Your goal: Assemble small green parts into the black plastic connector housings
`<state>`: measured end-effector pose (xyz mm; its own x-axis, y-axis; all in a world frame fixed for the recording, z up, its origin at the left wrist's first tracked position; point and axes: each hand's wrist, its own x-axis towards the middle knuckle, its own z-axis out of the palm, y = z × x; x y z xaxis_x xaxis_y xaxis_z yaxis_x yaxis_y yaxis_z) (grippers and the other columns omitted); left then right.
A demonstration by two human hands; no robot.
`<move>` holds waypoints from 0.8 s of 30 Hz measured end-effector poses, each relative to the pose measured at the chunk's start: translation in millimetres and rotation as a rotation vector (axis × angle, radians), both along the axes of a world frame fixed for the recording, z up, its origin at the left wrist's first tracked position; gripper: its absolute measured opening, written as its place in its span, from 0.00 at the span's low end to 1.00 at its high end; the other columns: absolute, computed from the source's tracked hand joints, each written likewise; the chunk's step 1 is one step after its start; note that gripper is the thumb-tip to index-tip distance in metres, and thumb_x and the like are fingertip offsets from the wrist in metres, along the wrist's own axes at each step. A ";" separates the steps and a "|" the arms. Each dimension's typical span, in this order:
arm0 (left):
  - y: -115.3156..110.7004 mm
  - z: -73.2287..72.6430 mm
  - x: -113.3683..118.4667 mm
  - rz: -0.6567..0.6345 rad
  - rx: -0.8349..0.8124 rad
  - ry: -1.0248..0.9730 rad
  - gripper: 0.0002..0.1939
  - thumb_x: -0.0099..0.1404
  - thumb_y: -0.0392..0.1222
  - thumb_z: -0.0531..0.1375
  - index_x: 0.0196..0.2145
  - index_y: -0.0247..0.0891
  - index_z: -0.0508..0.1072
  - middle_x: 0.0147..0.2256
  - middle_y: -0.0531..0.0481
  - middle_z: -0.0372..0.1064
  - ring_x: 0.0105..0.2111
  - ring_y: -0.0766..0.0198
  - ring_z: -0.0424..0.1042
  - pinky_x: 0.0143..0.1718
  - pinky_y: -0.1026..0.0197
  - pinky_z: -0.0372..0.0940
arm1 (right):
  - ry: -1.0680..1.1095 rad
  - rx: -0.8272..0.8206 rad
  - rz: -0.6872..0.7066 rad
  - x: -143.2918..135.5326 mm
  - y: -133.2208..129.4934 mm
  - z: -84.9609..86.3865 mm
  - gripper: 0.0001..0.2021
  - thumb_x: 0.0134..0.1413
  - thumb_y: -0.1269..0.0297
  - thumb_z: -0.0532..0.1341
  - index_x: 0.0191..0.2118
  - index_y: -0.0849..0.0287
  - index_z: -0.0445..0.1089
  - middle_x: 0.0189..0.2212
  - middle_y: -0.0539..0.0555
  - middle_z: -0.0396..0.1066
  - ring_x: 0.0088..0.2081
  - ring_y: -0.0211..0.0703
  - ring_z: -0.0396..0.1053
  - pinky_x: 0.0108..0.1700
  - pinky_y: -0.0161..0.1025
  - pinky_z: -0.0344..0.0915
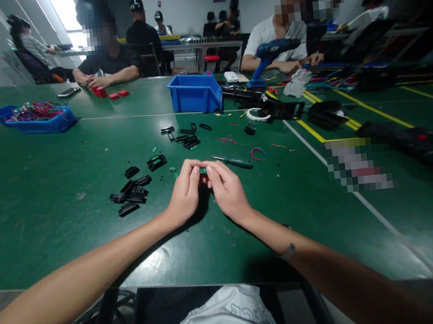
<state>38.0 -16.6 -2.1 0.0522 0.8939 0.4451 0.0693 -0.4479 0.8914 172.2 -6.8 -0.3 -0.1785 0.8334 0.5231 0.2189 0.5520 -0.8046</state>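
Observation:
Between the fingertips of both hands is a small green circuit board (203,171), mostly covered by the thumbs. My left hand (185,190) is closed on its left end, my right hand (225,186) on its right end. Just beyond the right fingers lies a screwdriver (240,163) with a dark green handle. Left of my hands is a loose pile of black plastic housings (132,192). One black housing (156,161) near it has green parts in it. Farther up the table are several thin black frames (190,140).
A blue bin (196,93) stands mid-table, and a blue tray of coloured wires (41,117) lies at the left. Red blocks (99,91) sit before a person opposite. A blue power drill (267,56) stands at the back right, with cables and tools around. Red wire pieces (227,140) lie nearby.

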 end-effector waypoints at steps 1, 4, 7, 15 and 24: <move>0.2 -0.3 0.1 -0.003 -0.002 -0.001 0.13 0.77 0.49 0.49 0.46 0.40 0.67 0.35 0.50 0.68 0.33 0.65 0.69 0.36 0.62 0.67 | 0.002 -0.006 0.002 0.4 0.4 -0.4 0.15 0.72 0.60 0.52 0.52 0.55 0.74 0.38 0.56 0.71 0.43 0.47 0.71 0.46 0.45 0.70; 0.3 -0.2 0.1 -0.009 0.002 -0.001 0.13 0.77 0.49 0.49 0.45 0.40 0.67 0.34 0.51 0.68 0.33 0.65 0.69 0.36 0.62 0.66 | 0.010 -0.026 0.008 1.2 1.0 -1.2 0.15 0.72 0.59 0.52 0.52 0.55 0.74 0.40 0.57 0.72 0.42 0.47 0.71 0.44 0.44 0.70; 0.1 0.8 0.0 -0.016 0.000 -0.005 0.12 0.77 0.49 0.49 0.45 0.40 0.67 0.33 0.51 0.67 0.32 0.66 0.69 0.35 0.62 0.66 | 0.015 -0.043 0.015 1.9 1.4 -2.0 0.15 0.72 0.59 0.52 0.52 0.55 0.74 0.38 0.56 0.72 0.41 0.46 0.71 0.42 0.43 0.70; -0.4 2.7 0.1 -0.046 -0.040 -0.034 0.12 0.77 0.50 0.50 0.45 0.40 0.67 0.32 0.51 0.67 0.32 0.65 0.69 0.34 0.62 0.66 | 0.037 -0.096 0.022 3.8 3.4 -6.1 0.16 0.71 0.56 0.53 0.52 0.55 0.74 0.32 0.54 0.69 0.34 0.44 0.69 0.37 0.41 0.69; 1.1 0.9 -0.4 -0.085 -0.064 -0.099 0.12 0.76 0.49 0.51 0.44 0.40 0.68 0.34 0.51 0.67 0.33 0.66 0.69 0.34 0.63 0.67 | 0.074 -0.144 0.046 5.4 4.9 -7.0 0.16 0.71 0.55 0.54 0.51 0.55 0.74 0.31 0.53 0.71 0.31 0.43 0.69 0.33 0.40 0.68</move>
<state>37.6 -15.5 -1.3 0.0871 0.9150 0.3940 -0.0561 -0.3903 0.9190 177.6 -1.8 -7.2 -0.1839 0.8926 0.4117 0.1335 0.4377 -0.8892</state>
